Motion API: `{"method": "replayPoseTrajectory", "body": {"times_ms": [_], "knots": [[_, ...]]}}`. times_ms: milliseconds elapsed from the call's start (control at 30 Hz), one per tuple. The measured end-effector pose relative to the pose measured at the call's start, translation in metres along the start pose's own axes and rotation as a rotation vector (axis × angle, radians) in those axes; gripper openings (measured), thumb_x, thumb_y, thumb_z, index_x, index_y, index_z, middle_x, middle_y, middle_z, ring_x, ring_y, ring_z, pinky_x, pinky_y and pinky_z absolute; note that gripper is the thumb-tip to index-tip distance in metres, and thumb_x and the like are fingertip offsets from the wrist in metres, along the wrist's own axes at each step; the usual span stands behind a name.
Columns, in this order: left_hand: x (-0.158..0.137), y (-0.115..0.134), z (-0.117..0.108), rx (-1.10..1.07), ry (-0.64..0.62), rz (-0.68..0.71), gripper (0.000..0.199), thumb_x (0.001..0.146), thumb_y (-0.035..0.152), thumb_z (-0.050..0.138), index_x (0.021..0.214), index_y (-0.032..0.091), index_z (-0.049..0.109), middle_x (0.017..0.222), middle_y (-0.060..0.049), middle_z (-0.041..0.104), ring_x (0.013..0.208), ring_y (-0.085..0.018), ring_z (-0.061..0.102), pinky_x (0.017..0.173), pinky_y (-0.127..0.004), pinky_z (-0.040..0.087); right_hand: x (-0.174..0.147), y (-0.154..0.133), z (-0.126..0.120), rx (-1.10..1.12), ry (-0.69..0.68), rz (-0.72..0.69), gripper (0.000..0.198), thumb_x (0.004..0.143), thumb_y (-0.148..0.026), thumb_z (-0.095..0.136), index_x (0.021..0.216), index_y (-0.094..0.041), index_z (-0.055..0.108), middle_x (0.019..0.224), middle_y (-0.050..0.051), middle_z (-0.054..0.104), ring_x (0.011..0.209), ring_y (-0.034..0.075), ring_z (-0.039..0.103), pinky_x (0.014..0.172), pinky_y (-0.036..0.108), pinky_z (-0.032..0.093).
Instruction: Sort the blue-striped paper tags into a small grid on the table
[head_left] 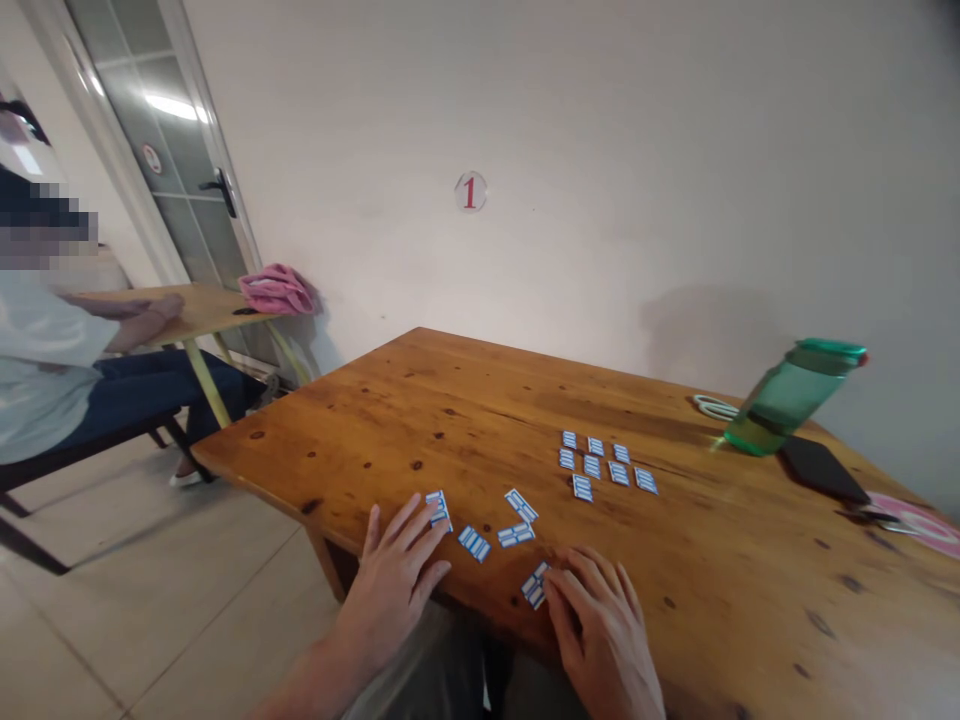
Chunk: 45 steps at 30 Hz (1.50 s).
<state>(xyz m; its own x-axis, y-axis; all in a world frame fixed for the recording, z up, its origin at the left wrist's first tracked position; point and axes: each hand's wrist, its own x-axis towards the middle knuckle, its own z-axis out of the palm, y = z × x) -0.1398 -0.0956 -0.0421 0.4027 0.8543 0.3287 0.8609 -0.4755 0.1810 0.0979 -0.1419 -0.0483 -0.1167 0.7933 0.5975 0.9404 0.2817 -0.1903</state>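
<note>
Small blue-and-white label sheets lie on the wooden table. My left hand (401, 560) rests with its fingers spread, the fingertips over one label sheet (436, 503) and partly covering it. My right hand (600, 620) is closed at the near edge, with thumb and index finger on the right side of another label sheet (534, 588). Between the hands lie a tilted label sheet (474, 543), a second sheet (516, 534) and a third sheet (521, 505). Farther back, several label sheets (592, 466) sit in loose rows.
A green bottle (795, 395) stands at the right by a white cable (714, 406), a black phone-like slab (823, 470), scissors (881, 518) and a pink disc (926, 522). To the left, a person (45, 350) sits at another table (199, 305) with a pink cloth (277, 290).
</note>
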Motion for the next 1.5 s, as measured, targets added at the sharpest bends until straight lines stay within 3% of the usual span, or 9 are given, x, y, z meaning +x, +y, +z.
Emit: {"method": "replayPoseTrajectory", "body": {"times_ms": [300,467,600,733,867,1000,1167,1367,1500], "knots": [[0.006,0.030,-0.006,-0.124,-0.212,0.246,0.051,0.086,0.043,0.037,0.133,0.027,0.028,0.137,-0.003,0.038,0.130,-0.026,0.023,0.102,-0.061,0.011,-0.001,0.011,0.005,0.270,0.146,0.220,0.023,0.086,-0.032,0.041,0.088,-0.020,0.060,0.087,0.008,0.063,0.083,0.020,0.057,0.072,0.033,0.048],[0.020,0.052,-0.013,-0.142,-0.116,0.093,0.035,0.086,0.033,0.041,0.120,0.025,0.048,0.126,-0.003,0.052,0.120,-0.023,0.039,0.102,-0.049,0.024,-0.001,0.011,0.004,0.312,0.149,0.272,0.023,0.086,-0.034,0.040,0.087,-0.020,0.059,0.088,0.007,0.062,0.084,0.020,0.057,0.073,0.033,0.047],[0.048,0.071,-0.017,-0.159,-0.116,0.018,0.021,0.084,0.021,0.046,0.098,0.021,0.060,0.103,-0.002,0.063,0.098,-0.019,0.052,0.087,-0.036,0.040,-0.004,0.010,0.003,0.266,0.166,0.227,0.023,0.087,-0.032,0.040,0.089,-0.019,0.059,0.088,0.007,0.063,0.084,0.019,0.057,0.074,0.032,0.047],[0.069,0.075,-0.010,-0.106,-0.156,0.003,0.020,0.085,0.020,0.042,0.090,0.019,0.061,0.090,-0.004,0.064,0.089,-0.020,0.055,0.080,-0.034,0.042,-0.010,0.009,0.003,0.240,0.168,0.153,0.021,0.086,-0.031,0.042,0.091,-0.020,0.059,0.091,0.007,0.063,0.087,0.019,0.057,0.076,0.033,0.047],[0.092,0.066,-0.003,-0.059,-0.131,-0.041,0.022,0.085,0.022,0.040,0.094,0.017,0.060,0.094,-0.007,0.062,0.091,-0.021,0.055,0.080,-0.034,0.042,-0.012,0.008,0.003,0.276,0.160,0.236,0.022,0.086,-0.032,0.041,0.090,-0.020,0.059,0.090,0.008,0.063,0.085,0.020,0.057,0.074,0.033,0.048],[0.117,0.059,0.000,-0.056,-0.177,0.085,0.024,0.081,0.018,0.046,0.101,0.018,0.059,0.097,-0.007,0.061,0.094,-0.020,0.054,0.084,-0.033,0.040,-0.008,0.007,0.001,0.302,0.163,0.260,0.022,0.086,-0.031,0.041,0.090,-0.019,0.059,0.089,0.008,0.063,0.084,0.019,0.058,0.073,0.033,0.049],[0.131,0.054,0.006,-0.068,-0.313,0.339,0.023,0.076,0.015,0.051,0.093,0.023,0.064,0.091,-0.004,0.061,0.088,-0.018,0.056,0.078,-0.026,0.042,-0.008,0.005,-0.004,0.269,0.161,0.136,0.018,0.085,-0.026,0.042,0.093,-0.020,0.058,0.093,0.007,0.063,0.088,0.019,0.058,0.075,0.032,0.049],[0.136,0.052,0.008,-0.038,-0.359,0.353,0.013,0.072,0.018,0.056,0.082,0.021,0.064,0.086,-0.004,0.059,0.080,-0.018,0.056,0.068,-0.026,0.043,-0.016,0.001,-0.002,0.045,0.032,-0.128,0.036,0.078,-0.028,0.053,0.113,-0.019,0.051,0.107,0.006,0.063,0.103,0.021,0.053,0.079,0.031,0.046],[0.138,0.054,0.006,-0.034,-0.383,0.329,0.009,0.072,0.016,0.054,0.076,0.020,0.062,0.085,-0.004,0.059,0.079,-0.018,0.056,0.065,-0.025,0.042,-0.017,-0.004,-0.002,-0.064,-0.028,-0.165,0.047,0.075,-0.032,0.053,0.120,-0.019,0.047,0.116,0.006,0.060,0.106,0.022,0.052,0.076,0.030,0.046]]}}
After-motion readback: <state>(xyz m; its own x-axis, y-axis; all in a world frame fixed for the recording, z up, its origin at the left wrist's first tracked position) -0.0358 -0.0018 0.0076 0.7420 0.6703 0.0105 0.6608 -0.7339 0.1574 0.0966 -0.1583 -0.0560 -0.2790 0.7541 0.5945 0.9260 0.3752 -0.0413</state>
